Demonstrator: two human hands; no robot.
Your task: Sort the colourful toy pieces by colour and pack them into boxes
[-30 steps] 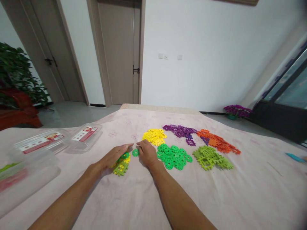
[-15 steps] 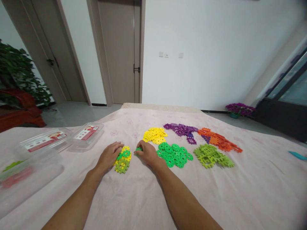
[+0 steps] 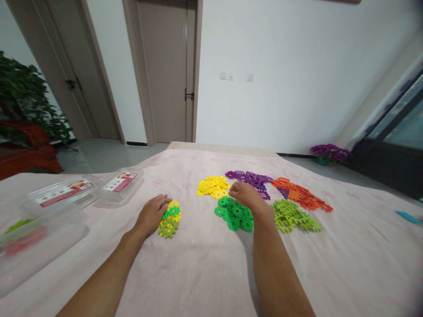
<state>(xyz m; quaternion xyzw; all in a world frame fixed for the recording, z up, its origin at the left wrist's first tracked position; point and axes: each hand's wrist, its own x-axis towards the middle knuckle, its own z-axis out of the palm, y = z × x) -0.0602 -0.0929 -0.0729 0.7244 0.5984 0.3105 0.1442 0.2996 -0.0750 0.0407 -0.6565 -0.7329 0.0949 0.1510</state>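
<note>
My left hand point(image 3: 152, 213) rests on the cloth with its fingers stretched over the left edge of a small cluster of snowflake-shaped plastic pieces point(image 3: 169, 224), yellow, green and olive. Its thumb is hidden. My right hand point(image 3: 246, 196) hovers by the far side of the green pile point(image 3: 234, 215), fingers curled together; whatever may be between them cannot be seen. Just left of its fingertips lies the yellow pile point(image 3: 213, 187). Behind it spreads the purple pile point(image 3: 249, 177), partly covered by the hand.
Right of my wrist are a light-green pile point(image 3: 294, 215) and an orange pile point(image 3: 306, 196). Clear plastic boxes with labels point(image 3: 120, 182) stand at the left, one holding red and green pieces point(image 3: 24, 240). A blue object point(image 3: 409, 216) lies far right on the pink cloth point(image 3: 198, 273).
My right hand has moved right and away from me, from beside the cluster to over the green pile. The green piece it held earlier no longer shows. My left hand has hardly moved.
</note>
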